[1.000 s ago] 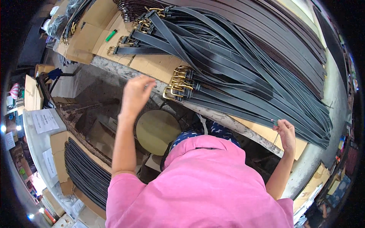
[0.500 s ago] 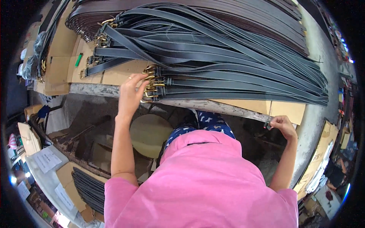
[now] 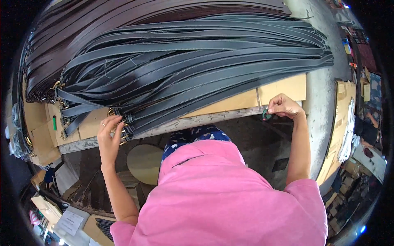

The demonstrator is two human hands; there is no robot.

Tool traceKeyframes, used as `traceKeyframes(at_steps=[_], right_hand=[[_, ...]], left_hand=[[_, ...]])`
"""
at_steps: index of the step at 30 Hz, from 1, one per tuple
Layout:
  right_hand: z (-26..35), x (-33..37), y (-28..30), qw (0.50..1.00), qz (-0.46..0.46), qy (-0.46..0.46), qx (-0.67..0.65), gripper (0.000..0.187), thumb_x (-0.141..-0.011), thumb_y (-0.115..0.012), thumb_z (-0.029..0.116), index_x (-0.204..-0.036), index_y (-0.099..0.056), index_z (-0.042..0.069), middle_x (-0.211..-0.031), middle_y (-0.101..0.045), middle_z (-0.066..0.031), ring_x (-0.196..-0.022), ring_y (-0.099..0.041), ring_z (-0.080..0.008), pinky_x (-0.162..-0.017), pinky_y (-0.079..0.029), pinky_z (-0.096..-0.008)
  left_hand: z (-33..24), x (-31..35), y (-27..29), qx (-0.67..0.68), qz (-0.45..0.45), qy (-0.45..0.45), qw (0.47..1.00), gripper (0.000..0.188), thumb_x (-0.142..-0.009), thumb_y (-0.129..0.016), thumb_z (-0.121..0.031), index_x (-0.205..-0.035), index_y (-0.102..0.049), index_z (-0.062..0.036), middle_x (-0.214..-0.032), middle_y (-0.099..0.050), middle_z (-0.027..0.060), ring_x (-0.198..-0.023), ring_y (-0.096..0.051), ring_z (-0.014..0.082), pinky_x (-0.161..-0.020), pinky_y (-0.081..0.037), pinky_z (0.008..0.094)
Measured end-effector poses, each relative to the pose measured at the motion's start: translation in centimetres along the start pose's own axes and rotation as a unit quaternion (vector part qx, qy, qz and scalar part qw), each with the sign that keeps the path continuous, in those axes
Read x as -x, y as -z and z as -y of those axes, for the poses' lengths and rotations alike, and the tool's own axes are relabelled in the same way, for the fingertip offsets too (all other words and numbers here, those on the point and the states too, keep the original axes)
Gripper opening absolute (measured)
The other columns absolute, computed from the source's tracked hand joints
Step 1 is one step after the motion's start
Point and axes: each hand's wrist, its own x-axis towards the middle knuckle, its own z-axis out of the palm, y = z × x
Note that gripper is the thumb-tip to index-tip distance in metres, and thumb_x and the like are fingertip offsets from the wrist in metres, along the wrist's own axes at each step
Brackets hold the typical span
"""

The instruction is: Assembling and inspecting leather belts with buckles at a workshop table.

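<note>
A thick pile of black leather belts with pale stitching lies across the table, their gold-coloured buckles gathered at the left end. My left hand is at the near corner of the pile, thumb and fingers curled onto a belt buckle; the fingers partly cover it. Off the table's front edge to the right, my right hand is closed in a pinch. From its fingertips sticks out a small dark green item with a looped shape, too small to name surely.
Brown belts are stacked behind the black ones. A green marker lies on the cardboard at left. Below the table edge stands a round stool. White cords rest on cardboard at the right.
My view has swung, so the belts now slant and appear farther left. My left hand remains at the buckles; my right hand has come up toward the table edge, still pinching the green item.
</note>
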Motion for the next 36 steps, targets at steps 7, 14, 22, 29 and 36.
traceKeyframes(at_steps=[7,14,22,29,36], right_hand=[[-1.0,0.8,0.7,0.974,-0.096,-0.010,0.207,0.023,-0.075,-0.082,0.024,-0.068,-0.069,0.006,-0.051,-0.050,0.0054,-0.042,-0.041,-0.0039,-0.038,-0.027,-0.0233],[-4.0,-2.2,2.2,0.984,-0.101,-0.010,0.146,0.021,-0.075,-0.083,0.014,-0.069,-0.068,0.001,-0.054,-0.057,0.0021,-0.039,-0.040,-0.0033,-0.037,-0.025,-0.0199],[-4.4,-3.1,1.1,0.994,-0.092,-0.008,0.056,0.017,-0.079,-0.080,0.010,-0.073,-0.067,0.001,-0.054,-0.057,0.0013,-0.039,-0.043,-0.0043,-0.036,-0.030,-0.0209],[-6.2,-3.4,-1.6,0.982,-0.112,0.140,-0.067,0.021,-0.084,-0.073,0.014,-0.072,-0.060,0.001,-0.066,-0.056,-0.0028,-0.053,-0.055,-0.0102,-0.046,-0.042,-0.0232],[-9.2,-5.3,-9.5,0.782,-0.482,0.219,-0.330,0.022,-0.099,-0.062,0.023,-0.109,-0.063,0.003,-0.095,-0.066,-0.0058,-0.083,-0.063,-0.0135,-0.071,-0.050,-0.0244]], left_hand=[[-1.0,1.3,1.7,-0.035,-0.053,0.071,0.995,0.020,-0.084,-0.070,-0.006,-0.103,-0.070,0.0000,-0.100,-0.070,0.0167,-0.096,-0.065,0.0328,-0.087,-0.049,0.0389],[-1.2,1.3,2.4,-0.095,-0.043,0.078,0.992,0.022,-0.083,-0.071,-0.007,-0.104,-0.070,-0.0015,-0.103,-0.069,0.0147,-0.101,-0.064,0.0320,-0.088,-0.050,0.0385],[1.9,-2.6,3.0,-0.114,0.117,0.119,0.979,0.027,-0.083,-0.072,-0.014,-0.107,-0.069,-0.0003,-0.107,-0.069,0.0172,-0.103,-0.063,0.0368,-0.090,-0.049,0.0412],[4.8,-5.4,2.9,-0.086,0.225,0.097,0.966,0.042,-0.074,-0.080,-0.025,-0.106,-0.070,0.0007,-0.100,-0.069,0.0218,-0.098,-0.064,0.0387,-0.085,-0.050,0.0431],[7.9,-4.7,2.1,-0.087,0.207,-0.028,0.974,0.040,-0.074,-0.079,-0.028,-0.105,-0.071,-0.0049,-0.100,-0.064,0.0155,-0.098,-0.059,0.0348,-0.087,-0.048,0.0422]])
